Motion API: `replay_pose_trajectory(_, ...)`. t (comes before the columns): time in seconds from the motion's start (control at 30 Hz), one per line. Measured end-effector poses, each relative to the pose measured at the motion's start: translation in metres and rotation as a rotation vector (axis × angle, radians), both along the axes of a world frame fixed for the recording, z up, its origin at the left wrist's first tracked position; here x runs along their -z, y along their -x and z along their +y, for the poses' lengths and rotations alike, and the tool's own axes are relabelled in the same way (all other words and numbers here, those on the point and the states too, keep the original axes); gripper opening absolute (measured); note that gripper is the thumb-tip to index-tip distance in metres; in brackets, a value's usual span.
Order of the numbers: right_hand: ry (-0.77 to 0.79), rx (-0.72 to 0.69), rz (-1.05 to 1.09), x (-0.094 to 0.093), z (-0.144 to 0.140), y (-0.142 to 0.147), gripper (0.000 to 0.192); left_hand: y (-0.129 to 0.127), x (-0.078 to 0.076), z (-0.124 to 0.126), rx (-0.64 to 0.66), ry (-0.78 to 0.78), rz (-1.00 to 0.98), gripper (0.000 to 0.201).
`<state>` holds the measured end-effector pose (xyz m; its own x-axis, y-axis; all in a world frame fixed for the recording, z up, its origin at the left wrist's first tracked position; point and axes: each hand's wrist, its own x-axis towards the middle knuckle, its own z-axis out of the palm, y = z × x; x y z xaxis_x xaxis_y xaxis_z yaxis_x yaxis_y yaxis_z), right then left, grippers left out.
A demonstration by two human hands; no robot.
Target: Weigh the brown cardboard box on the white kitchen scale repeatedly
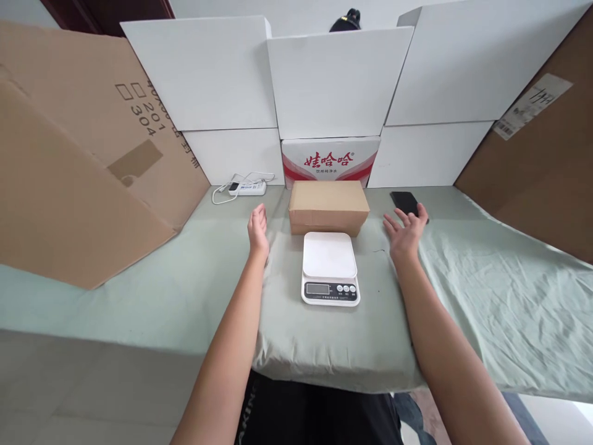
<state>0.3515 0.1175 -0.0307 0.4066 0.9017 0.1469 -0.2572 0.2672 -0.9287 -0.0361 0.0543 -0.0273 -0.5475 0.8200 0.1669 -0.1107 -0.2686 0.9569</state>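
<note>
Both hands are spread and empty, the left hand point(258, 232) and right hand point(405, 233) flanking the brown cardboard box point(328, 206) just beyond the white scale point(330, 267) (display blank), so closing evenly on both ends looks wisest.

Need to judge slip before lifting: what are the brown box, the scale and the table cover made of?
Box: plain brown cardboard by the look, matte, with crisp folded edges. Scale: probably white plastic, smooth with a slight sheen, with a dark display and round buttons at the front. Cover: pale green woven cloth, matte, wrinkled and draped over the table edge.
</note>
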Motion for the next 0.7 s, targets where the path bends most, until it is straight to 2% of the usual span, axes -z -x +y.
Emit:
replay_pose_trajectory(0.07, 0.005, 0.013, 0.015, 0.0, 0.002, -0.013, 0.066, 0.002, -0.002, -0.003, 0.006, 0.008, -0.014, 0.084)
replay_pose_trajectory(0.13, 0.028, 0.014, 0.05, -0.001, 0.0, -0.014, 0.061, -0.003, -0.002, -0.002, 0.036, 0.03, -0.024, 0.082)
replay_pose_trajectory(0.23, 0.066, -0.012, 0.073, -0.005, -0.007, 0.002, 0.057, -0.016, 0.001, 0.001, 0.1, 0.068, -0.009, 0.081)
replay_pose_trajectory(0.33, 0.073, -0.096, 0.004, -0.008, -0.014, 0.021, 0.054, -0.026, 0.005, 0.002, 0.181, 0.086, 0.041, 0.08)
replay_pose_trajectory(0.53, 0.031, -0.231, -0.183, -0.002, -0.023, 0.044, 0.065, -0.036, 0.009, -0.001, 0.266, 0.043, 0.089, 0.078)
replay_pose_trajectory(0.7, 0.004, -0.293, -0.247, 0.001, -0.029, 0.055, 0.069, -0.04, 0.009, -0.003, 0.294, 0.03, 0.129, 0.077)
